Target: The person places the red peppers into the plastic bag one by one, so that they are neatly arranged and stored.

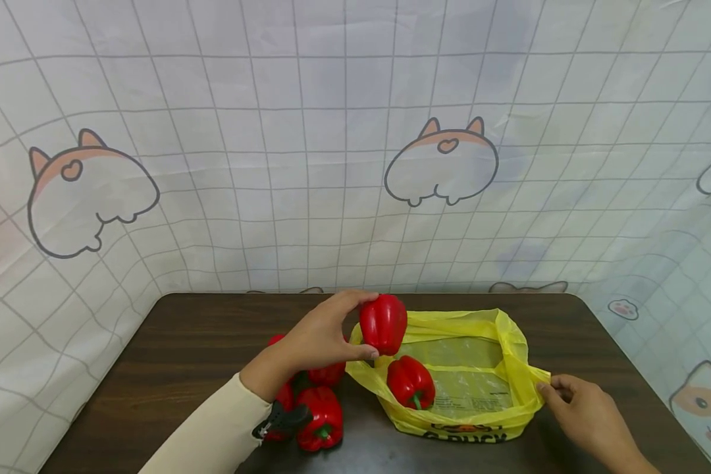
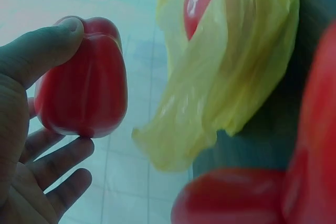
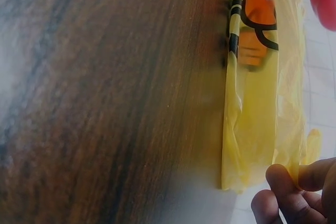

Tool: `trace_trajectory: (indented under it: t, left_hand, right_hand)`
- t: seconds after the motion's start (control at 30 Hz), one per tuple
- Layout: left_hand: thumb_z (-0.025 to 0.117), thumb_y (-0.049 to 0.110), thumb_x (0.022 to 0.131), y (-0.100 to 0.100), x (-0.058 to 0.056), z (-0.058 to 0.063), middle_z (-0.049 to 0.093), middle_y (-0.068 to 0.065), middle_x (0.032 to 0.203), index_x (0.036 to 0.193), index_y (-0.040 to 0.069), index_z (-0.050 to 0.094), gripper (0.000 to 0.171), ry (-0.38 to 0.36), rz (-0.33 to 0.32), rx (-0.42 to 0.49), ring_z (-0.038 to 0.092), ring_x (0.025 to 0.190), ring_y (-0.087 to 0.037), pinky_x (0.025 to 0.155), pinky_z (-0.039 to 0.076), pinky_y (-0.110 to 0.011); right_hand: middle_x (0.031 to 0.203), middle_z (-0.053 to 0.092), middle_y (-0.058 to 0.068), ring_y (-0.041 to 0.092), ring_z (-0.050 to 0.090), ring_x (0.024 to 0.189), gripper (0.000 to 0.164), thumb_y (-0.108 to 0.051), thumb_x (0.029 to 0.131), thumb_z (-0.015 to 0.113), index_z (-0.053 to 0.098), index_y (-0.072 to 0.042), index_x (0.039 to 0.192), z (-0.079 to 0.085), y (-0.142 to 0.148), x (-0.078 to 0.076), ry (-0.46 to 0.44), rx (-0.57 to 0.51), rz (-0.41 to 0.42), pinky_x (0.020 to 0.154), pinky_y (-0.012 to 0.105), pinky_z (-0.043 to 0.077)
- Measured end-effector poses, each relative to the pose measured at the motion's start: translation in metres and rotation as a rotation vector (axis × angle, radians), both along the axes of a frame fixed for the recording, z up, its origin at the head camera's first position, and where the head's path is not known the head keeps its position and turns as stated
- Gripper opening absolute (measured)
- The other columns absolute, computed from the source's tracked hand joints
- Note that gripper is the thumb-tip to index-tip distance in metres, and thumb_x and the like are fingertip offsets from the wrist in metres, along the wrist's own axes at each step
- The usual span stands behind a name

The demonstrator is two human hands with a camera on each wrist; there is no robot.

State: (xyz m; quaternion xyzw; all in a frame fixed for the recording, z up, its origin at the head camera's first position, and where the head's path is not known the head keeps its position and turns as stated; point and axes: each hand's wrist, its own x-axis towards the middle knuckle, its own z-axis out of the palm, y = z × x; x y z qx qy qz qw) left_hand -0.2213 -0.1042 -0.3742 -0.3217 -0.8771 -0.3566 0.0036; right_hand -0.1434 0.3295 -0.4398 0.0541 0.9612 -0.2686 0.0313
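Note:
My left hand (image 1: 326, 332) grips a red bell pepper (image 1: 384, 324) between thumb and fingers, above the left rim of a yellow plastic bag (image 1: 480, 424). The left wrist view shows the held bell pepper (image 2: 84, 82) apart from the bag (image 2: 231, 61). Inside the bag's open mouth, at its left side, lies another red bell pepper (image 1: 411, 382). My right hand (image 1: 589, 415) pinches the bag's right edge; in the right wrist view its fingertips (image 3: 281, 177) close on the thin plastic.
Several red bell peppers (image 1: 321, 418) lie on the dark wooden table (image 1: 184, 382) left of the bag, partly hidden by my left forearm and a black wrist strap (image 1: 281, 419). A patterned white curtain (image 1: 308, 164) hangs behind the table.

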Motion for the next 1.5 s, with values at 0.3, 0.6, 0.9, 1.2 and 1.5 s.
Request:
trace_trajectory:
  t: [0.3, 0.6, 0.9, 1.2, 1.5]
  left_hand:
    - [0.091, 0.032, 0.079, 0.020, -0.001, -0.006, 0.053, 0.003, 0.142, 0.149, 0.016, 0.049, 0.084, -0.036, -0.025, -0.017, 0.053, 0.127, -0.015, 0.099, 0.052, -0.040]
    - [0.088, 0.037, 0.081, 0.039, -0.001, -0.012, 0.054, 0.005, 0.141, 0.149, 0.018, 0.049, 0.081, -0.020, -0.017, -0.056, 0.055, 0.120, -0.012, 0.093, 0.053, -0.033]
    - [0.088, 0.036, 0.080, 0.050, -0.005, -0.022, 0.052, 0.004, 0.145, 0.149, 0.020, 0.049, 0.081, -0.042, 0.020, -0.084, 0.057, 0.119, -0.017, 0.087, 0.055, -0.031]
    - [0.087, 0.040, 0.080, 0.051, -0.009, -0.029, 0.050, 0.000, 0.150, 0.151, 0.021, 0.048, 0.082, -0.009, 0.120, -0.203, 0.057, 0.121, -0.030, 0.092, 0.054, -0.042]
    - [0.090, 0.039, 0.077, 0.050, -0.016, -0.035, 0.052, -0.004, 0.149, 0.149, 0.017, 0.050, 0.085, 0.038, 0.173, -0.258, 0.060, 0.120, -0.028, 0.102, 0.047, -0.050]
  right_hand:
    - [0.097, 0.074, 0.010, 0.020, 0.066, 0.078, 0.055, -0.037, 0.104, 0.060, 0.063, 0.014, 0.122, -0.001, 0.003, 0.000, -0.011, -0.009, 0.008, 0.066, 0.044, 0.056]
    - [0.098, 0.074, 0.010, 0.020, 0.066, 0.078, 0.057, -0.038, 0.104, 0.058, 0.062, 0.015, 0.123, -0.001, 0.006, 0.001, -0.018, -0.018, 0.015, 0.066, 0.044, 0.056]
    - [0.092, 0.073, 0.004, 0.017, 0.062, 0.075, 0.055, -0.039, 0.105, 0.057, 0.063, 0.013, 0.122, -0.001, 0.004, 0.001, -0.032, -0.020, 0.010, 0.063, 0.041, 0.054]
    - [0.090, 0.072, 0.003, 0.016, 0.060, 0.072, 0.051, -0.036, 0.104, 0.059, 0.064, 0.012, 0.120, -0.004, 0.004, 0.001, -0.021, -0.022, 0.002, 0.062, 0.039, 0.052]
    - [0.094, 0.073, 0.007, 0.018, 0.065, 0.077, 0.053, -0.036, 0.104, 0.059, 0.063, 0.014, 0.122, -0.005, 0.005, 0.001, -0.021, -0.019, 0.008, 0.065, 0.044, 0.056]
